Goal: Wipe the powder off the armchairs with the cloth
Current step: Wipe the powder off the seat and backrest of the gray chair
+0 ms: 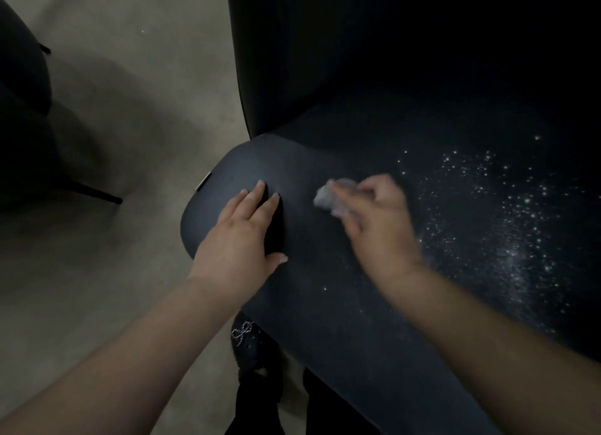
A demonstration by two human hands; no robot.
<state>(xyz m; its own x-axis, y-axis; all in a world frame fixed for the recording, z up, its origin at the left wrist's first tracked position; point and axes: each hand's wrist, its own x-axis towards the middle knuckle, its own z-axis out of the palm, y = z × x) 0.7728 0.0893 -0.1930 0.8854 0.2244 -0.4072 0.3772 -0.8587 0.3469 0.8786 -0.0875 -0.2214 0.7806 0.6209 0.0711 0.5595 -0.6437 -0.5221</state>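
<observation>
- A dark armchair (325, 304) fills the view from above, over a pale floor (130, 93).
- The left hand (240, 236) lies flat on the seat's front corner, fingers spread, holding nothing.
- The right hand (377, 216), blurred, has its grip clamped on a small crumpled grey cloth (331, 195) against the seat.
- White powder (494, 220) speckles the seat to the right of the cloth.
- Risk: a hard swipe could smear powder into the fabric or flick it onto the floor.
</observation>
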